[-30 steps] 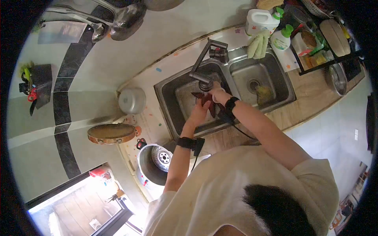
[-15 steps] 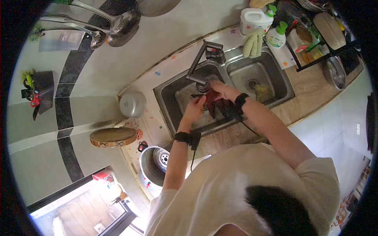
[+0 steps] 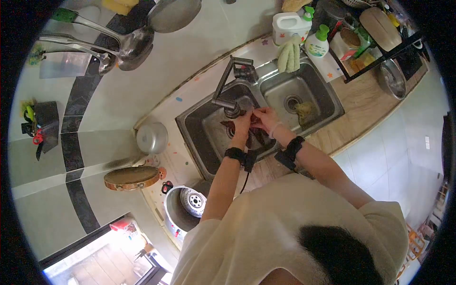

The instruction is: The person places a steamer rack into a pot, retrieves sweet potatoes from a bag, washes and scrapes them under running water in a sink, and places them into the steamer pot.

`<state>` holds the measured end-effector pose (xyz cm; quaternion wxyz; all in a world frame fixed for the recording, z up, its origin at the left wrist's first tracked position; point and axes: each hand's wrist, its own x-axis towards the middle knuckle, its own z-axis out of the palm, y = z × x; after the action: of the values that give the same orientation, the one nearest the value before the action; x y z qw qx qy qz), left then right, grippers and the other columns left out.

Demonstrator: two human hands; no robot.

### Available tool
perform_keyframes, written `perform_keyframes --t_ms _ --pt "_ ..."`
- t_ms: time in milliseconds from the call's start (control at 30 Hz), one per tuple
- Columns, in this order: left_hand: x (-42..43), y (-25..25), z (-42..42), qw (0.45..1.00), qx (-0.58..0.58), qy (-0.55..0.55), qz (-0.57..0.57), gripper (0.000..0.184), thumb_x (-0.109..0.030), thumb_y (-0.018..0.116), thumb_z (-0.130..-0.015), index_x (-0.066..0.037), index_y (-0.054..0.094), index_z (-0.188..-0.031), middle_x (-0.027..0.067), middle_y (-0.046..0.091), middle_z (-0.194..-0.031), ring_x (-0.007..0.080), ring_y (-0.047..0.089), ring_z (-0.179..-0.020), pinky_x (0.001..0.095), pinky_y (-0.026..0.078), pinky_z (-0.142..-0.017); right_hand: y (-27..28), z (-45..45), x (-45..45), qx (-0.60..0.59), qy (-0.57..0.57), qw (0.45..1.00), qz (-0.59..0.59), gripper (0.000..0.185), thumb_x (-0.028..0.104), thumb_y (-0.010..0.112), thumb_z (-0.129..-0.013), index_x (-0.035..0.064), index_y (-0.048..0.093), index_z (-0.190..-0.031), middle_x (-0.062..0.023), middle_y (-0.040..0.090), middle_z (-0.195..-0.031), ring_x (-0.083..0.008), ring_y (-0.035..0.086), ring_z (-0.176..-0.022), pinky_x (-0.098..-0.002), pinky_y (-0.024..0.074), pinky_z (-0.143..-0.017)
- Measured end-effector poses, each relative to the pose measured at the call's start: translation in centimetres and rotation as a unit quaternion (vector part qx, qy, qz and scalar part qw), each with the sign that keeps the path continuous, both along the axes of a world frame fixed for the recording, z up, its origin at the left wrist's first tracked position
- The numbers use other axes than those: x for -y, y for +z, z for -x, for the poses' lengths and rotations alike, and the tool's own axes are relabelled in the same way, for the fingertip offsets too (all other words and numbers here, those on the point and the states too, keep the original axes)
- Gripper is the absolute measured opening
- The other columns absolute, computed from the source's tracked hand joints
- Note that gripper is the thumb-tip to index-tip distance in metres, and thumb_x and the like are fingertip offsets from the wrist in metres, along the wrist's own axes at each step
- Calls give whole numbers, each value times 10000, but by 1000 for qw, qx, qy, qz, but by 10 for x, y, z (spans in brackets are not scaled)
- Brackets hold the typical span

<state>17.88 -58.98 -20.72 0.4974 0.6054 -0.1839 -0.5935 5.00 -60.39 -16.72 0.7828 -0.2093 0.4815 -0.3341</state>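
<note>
Over the left basin of a double sink point(image 3: 194, 142), both hands are close together beside the black faucet point(image 3: 232, 110). My left hand point(image 3: 241, 125) has its fingers closed on a dark red, pointed item point(image 3: 257, 136), which looks limp and whose exact kind I cannot make out. My right hand point(image 3: 267, 118) pinches the upper right part of the same dark red item. Pointed dark red parts hang below and to the left of the hands. A black band sits on each wrist.
The right basin point(image 3: 280, 90) holds a yellowish clump point(image 3: 303, 111). A green glove point(image 3: 289, 54), a pump bottle point(image 3: 317, 43) and a white jug point(image 3: 287, 24) stand behind it. An open pot point(image 3: 178, 211) and a metal canister point(image 3: 152, 137) are at the left.
My left hand has moved up and right toward my right hand, which has shifted left off the faucet's side. The dark red item is now mostly covered. The whole view has shifted.
</note>
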Motion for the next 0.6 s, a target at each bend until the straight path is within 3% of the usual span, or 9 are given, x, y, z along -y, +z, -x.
perform_keyframes --t_ms 100,233,333,400,600 --pt "-9 -10 3 997 21 66 28 287 -64 568 -770 -24 417 -1011 116 523 -826 244 515 -888 345 429 -761 8 3 -7 13 110 994 -15 337 127 571 -818 -91 450 -1045 -174 528 -986 -267 564 -893 -377 529 -746" --pt "-9 0 -7 996 7 77 48 404 -28 655 -703 -98 404 -1012 107 557 -794 222 575 -733 368 481 -554 18 5 -3 50 215 974 -59 266 70 577 -803 -110 497 -982 -155 547 -953 -245 575 -860 -344 524 -759" --pt "-10 45 -1 996 55 65 -31 306 -130 607 -767 -54 427 -1004 150 564 -860 256 571 -824 405 486 -666 25 2 -8 82 240 966 -45 231 38 584 -787 -111 514 -949 -136 554 -928 -237 589 -812 -336 532 -738" --pt "-10 47 -4 995 58 46 -66 283 -148 588 -779 -41 437 -993 155 564 -869 259 569 -830 403 482 -682 28 -1 -12 64 244 967 -33 215 27 588 -780 -98 516 -939 -128 557 -913 -231 593 -774 -330 538 -713" --pt "-5 7 -21 983 -176 -3 -59 255 -202 534 -815 -3 467 -960 172 563 -898 268 564 -850 399 469 -731 1 -3 -25 -51 313 948 38 248 45 605 -750 -23 485 -956 -89 558 -813 -188 576 -655 -304 532 -584"
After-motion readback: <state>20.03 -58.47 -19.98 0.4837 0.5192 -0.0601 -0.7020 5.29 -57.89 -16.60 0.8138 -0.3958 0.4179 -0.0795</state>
